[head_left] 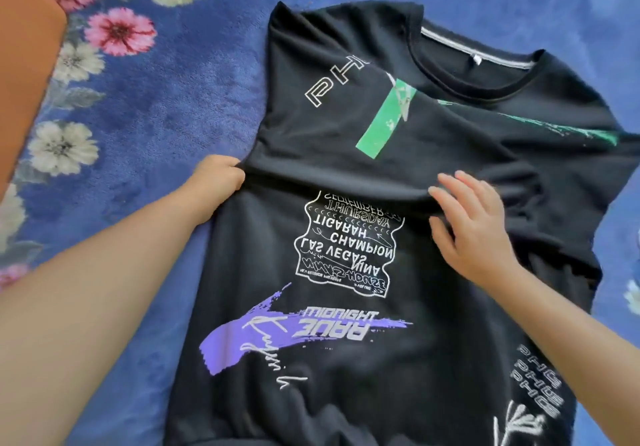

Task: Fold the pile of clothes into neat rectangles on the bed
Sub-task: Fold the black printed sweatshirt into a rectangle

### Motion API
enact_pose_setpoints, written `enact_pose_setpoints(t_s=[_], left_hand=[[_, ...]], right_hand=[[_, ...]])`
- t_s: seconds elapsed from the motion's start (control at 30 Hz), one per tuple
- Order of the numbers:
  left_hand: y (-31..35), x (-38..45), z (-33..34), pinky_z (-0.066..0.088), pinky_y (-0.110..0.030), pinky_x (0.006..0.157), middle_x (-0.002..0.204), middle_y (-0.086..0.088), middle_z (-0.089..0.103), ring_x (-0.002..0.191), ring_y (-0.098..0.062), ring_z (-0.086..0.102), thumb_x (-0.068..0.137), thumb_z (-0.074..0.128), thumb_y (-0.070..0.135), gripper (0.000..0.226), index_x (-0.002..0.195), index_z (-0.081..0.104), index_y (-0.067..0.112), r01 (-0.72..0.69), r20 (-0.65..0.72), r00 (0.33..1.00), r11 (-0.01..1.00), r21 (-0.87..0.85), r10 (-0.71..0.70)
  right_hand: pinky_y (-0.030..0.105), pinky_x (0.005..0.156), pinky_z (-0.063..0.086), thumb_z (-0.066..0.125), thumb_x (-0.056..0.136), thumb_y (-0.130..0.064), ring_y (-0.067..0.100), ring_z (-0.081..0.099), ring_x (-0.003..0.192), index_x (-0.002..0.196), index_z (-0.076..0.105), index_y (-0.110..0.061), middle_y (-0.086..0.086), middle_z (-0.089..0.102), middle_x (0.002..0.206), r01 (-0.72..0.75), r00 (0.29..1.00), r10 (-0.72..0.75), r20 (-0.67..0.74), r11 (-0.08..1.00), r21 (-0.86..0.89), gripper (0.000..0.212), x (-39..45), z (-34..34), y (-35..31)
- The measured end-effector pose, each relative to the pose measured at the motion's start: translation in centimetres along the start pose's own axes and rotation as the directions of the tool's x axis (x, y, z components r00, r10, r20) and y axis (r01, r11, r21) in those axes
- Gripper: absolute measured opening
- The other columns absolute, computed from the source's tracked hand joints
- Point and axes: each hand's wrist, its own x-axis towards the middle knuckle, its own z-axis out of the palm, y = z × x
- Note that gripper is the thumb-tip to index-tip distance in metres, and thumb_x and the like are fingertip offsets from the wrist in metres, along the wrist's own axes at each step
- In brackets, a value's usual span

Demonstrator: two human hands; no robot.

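Black printed t-shirt (346, 359) lies face up on the blue floral blanket (138, 154), hem nearest, collar far. Right hand (474, 227) rests flat on the mid-chest crease, fingers spread. Left hand (221, 177) pinches the left side edge at that same crease. Fabric looks light, limp, prone to wrinkling; probably best gripped at seams or hem corners, then smoothed after each fold

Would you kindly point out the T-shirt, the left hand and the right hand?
T-shirt (346, 140): head view, chest area beside the green stripe.
Left hand (221, 177): head view, knuckles gripping the shirt's left edge.
Right hand (474, 224): head view, back of the hand, fingers flat on the fabric.
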Motion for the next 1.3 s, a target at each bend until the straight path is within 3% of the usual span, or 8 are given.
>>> enact_pose_setpoints(t_s=[0.13, 0.27, 0.47, 0.8, 0.97, 1.1, 1.2, 1.3], left_hand=[[0.1, -1.9, 1.8, 0.033, -0.034, 0.066, 0.086, -0.015, 0.051, 0.089, -0.035, 0.047, 0.084, 0.042, 0.001, 0.007, 0.086, 0.047, 0.005, 0.075, -0.343, 0.939, 0.979, 0.190, -0.005], [0.4, -5.2, 4.0, 0.030, -0.044, 0.097, 0.138, -0.021, 0.031, 0.122, -0.038, 0.035, 0.082, 0.044, -0.003, 0.057, 0.137, 0.029, 0.002, 0.038, -0.440, 0.880, 0.898, 0.438, 0.178], [-4.6, -10.9, 7.5, 0.045, -0.055, 0.085, 0.118, -0.028, 0.052, 0.111, -0.036, 0.042, 0.073, 0.045, 0.023, 0.052, 0.117, 0.051, -0.003, -0.472, 0.059, 0.726, 0.433, 0.768, 0.685], [-10.9, -18.4, 11.7, 0.012, -0.048, 0.104, 0.130, -0.026, 0.051, 0.126, -0.030, 0.031, 0.063, 0.033, 0.076, 0.094, 0.126, 0.039, 0.007, -0.777, 0.746, 0.523, -0.131, 0.616, 0.412], [-14.5, -20.8, 9.5, 0.003, -0.050, 0.109, 0.133, -0.023, 0.048, 0.143, -0.032, 0.004, 0.047, 0.064, 0.074, 0.112, 0.130, 0.036, 0.004, -0.768, 0.834, 0.428, -0.347, 0.539, 0.348], [-18.2, -22.5, 7.2, 0.015, -0.049, 0.110, 0.131, -0.024, 0.044, 0.136, -0.035, 0.022, 0.028, 0.088, 0.024, 0.114, 0.127, 0.037, 0.001, -0.709, 0.712, 0.551, -0.205, 0.674, 0.436], [-17.7, -22.5, 6.3, 0.053, -0.042, 0.067, 0.099, -0.025, 0.060, 0.086, -0.038, 0.058, 0.050, 0.067, 0.001, 0.063, 0.109, 0.046, -0.001, -0.663, 0.606, 0.618, -0.083, 0.744, 0.501], [-13.9, -22.3, 5.9, 0.048, -0.036, 0.057, 0.089, -0.016, 0.063, 0.080, -0.036, 0.060, 0.071, 0.043, -0.008, 0.036, 0.103, 0.055, 0.004, -0.530, 0.396, 0.770, 0.156, 0.833, 0.499]], right_hand=[[0.049, 0.103, 0.024, 0.017, 0.098, -0.048, 0.036, 0.029, 0.127, 0.127, 0.040, -0.010, 0.026, 0.047, 0.133, -0.161, 0.957, 0.180, 0.229, 0.982, -0.099, 0.053, -8.1, -0.6, 0.3], [0.060, 0.091, 0.039, 0.026, 0.093, -0.044, 0.044, 0.040, 0.125, 0.130, 0.049, -0.007, 0.027, 0.046, 0.134, -0.262, 0.863, 0.304, 0.404, 0.952, -0.157, 0.057, -13.4, -1.0, 0.3], [0.058, 0.103, 0.029, 0.023, 0.084, -0.043, 0.043, 0.036, 0.131, 0.132, 0.049, -0.002, 0.023, 0.039, 0.142, -0.497, 0.765, 0.519, 0.382, 0.852, -0.164, 0.068, -17.8, -2.9, 0.8], [0.052, 0.105, 0.018, 0.014, 0.090, -0.065, 0.033, 0.027, 0.130, 0.132, 0.037, -0.011, 0.022, 0.039, 0.141, 0.050, 0.903, -0.022, 0.430, 0.997, -0.054, 0.072, -27.0, -3.0, -3.5], [0.050, 0.106, 0.015, 0.077, 0.052, -0.042, 0.035, 0.028, 0.130, 0.132, 0.036, -0.009, 0.020, 0.029, 0.143, 0.098, 0.854, -0.044, 0.519, 0.992, -0.077, 0.095, -33.8, -3.7, -7.0], [0.046, 0.086, 0.040, 0.046, 0.062, -0.006, 0.036, 0.046, 0.108, 0.125, 0.040, -0.006, 0.026, 0.052, 0.123, -0.135, 0.918, 0.194, 0.347, 0.973, -0.185, 0.064, -35.3, -4.3, -7.5], [0.034, 0.052, 0.042, 0.027, 0.062, -0.005, 0.033, 0.054, 0.062, 0.108, 0.044, -0.007, 0.018, 0.059, 0.082, -0.171, 0.933, 0.234, 0.275, 0.957, -0.234, 0.048, -33.8, -5.3, -7.2], [0.030, 0.045, 0.039, 0.033, 0.061, -0.005, 0.030, 0.052, 0.050, 0.102, 0.049, -0.007, 0.016, 0.057, 0.066, -0.195, 0.956, 0.225, 0.190, 0.967, -0.165, 0.044, -32.1, -7.1, -7.2]])
